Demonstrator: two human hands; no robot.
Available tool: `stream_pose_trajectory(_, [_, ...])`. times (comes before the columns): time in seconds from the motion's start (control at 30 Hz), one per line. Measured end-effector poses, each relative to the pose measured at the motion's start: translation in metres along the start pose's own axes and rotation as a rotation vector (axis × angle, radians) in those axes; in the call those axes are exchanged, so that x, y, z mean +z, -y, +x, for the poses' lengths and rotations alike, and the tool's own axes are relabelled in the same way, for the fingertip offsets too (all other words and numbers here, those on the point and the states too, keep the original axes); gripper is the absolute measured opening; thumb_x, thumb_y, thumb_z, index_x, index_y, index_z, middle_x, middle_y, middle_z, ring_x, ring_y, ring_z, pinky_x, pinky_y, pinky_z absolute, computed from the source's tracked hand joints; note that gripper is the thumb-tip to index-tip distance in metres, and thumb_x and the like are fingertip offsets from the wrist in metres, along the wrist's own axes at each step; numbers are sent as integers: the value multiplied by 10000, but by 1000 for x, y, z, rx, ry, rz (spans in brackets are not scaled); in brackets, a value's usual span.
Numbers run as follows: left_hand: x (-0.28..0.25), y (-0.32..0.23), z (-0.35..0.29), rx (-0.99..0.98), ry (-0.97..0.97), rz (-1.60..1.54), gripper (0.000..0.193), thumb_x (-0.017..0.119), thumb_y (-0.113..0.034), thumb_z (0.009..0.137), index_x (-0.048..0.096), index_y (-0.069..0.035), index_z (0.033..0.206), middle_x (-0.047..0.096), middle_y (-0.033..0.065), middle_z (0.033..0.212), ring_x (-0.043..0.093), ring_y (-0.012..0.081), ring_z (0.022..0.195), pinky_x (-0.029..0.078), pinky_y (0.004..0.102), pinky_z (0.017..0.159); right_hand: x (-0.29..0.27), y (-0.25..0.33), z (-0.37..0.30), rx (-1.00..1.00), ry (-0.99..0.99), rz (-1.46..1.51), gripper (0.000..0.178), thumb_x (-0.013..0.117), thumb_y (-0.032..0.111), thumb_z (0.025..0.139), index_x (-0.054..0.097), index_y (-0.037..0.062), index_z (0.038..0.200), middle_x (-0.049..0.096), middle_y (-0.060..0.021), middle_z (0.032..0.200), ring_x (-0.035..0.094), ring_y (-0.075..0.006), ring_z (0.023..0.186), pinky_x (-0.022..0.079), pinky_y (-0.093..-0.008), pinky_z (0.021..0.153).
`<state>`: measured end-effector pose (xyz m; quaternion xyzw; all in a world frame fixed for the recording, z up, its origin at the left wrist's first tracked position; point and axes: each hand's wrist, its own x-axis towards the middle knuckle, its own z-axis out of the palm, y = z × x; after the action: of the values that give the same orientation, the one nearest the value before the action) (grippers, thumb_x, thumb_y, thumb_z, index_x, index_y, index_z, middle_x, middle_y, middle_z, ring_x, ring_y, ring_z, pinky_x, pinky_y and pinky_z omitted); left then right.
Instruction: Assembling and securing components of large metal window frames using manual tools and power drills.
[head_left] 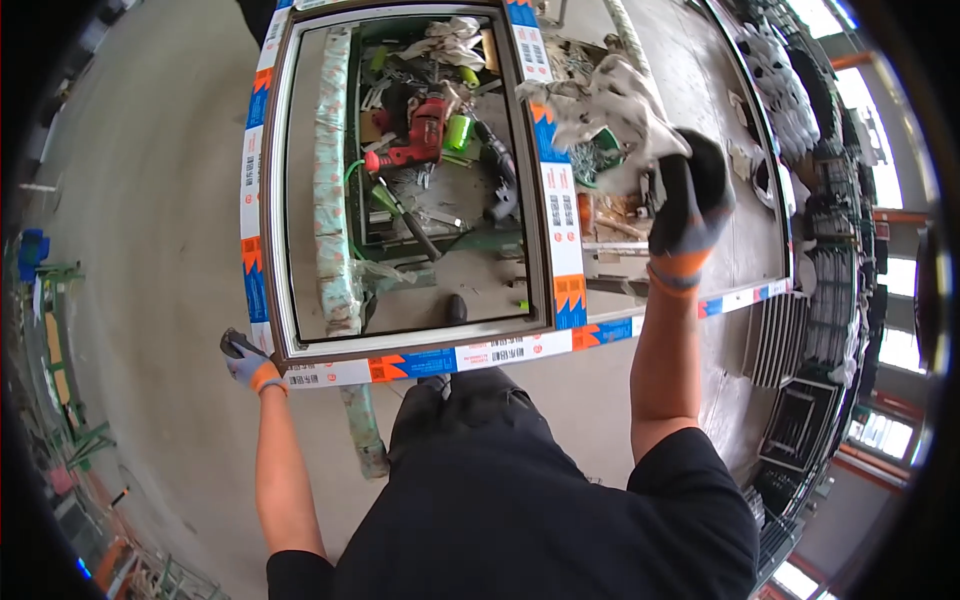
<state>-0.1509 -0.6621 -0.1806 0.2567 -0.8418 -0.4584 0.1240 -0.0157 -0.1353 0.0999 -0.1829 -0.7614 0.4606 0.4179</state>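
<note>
My right hand (693,205), in a grey, black and orange work glove, is raised over the right part of a large window frame (510,350). Its fingers are closed round a crumpled whitish rag (625,105), which stretches out to the left across the frame's middle bar. My left hand (250,365), gloved alike, is at the frame's near left corner with its fingers curled against the outer edge. Blue, orange and white printed protective tape covers the frame's faces. A dark inner sash with a pale metal edge (412,342) sits in the left opening.
Below the opening, a padded support beam (336,180) stands beside a tool tray holding a red power drill (420,135), a dark power tool (497,170), a hammer (410,222) and a bright green roll (458,132). A green bowl of screws (597,158) sits under the rag. Stacked frames (800,425) line the right side.
</note>
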Motion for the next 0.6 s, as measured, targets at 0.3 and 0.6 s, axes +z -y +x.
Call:
stream_pose_trajectory(0.3, [0, 2, -11, 474, -111, -223, 264, 473, 0, 965, 582, 55, 1198, 626, 148, 1200, 615, 223, 1086, 470, 337, 979, -73, 44, -120, 129, -31, 59, 175, 599, 96, 855, 627, -61, 926, 617, -115, 952, 576, -185, 885, 441, -301, 822])
stream_pose_trajectory(0.6, [23, -95, -242, 471, 1224, -620, 613, 643, -126, 866, 417, -24, 1426, 461, 172, 1432, 410, 305, 1356, 288, 412, 1153, -57, 51, -206, 421, 81, 316, 171, 623, 143, 812, 627, -27, 820, 626, -98, 859, 583, -179, 816, 452, -298, 750])
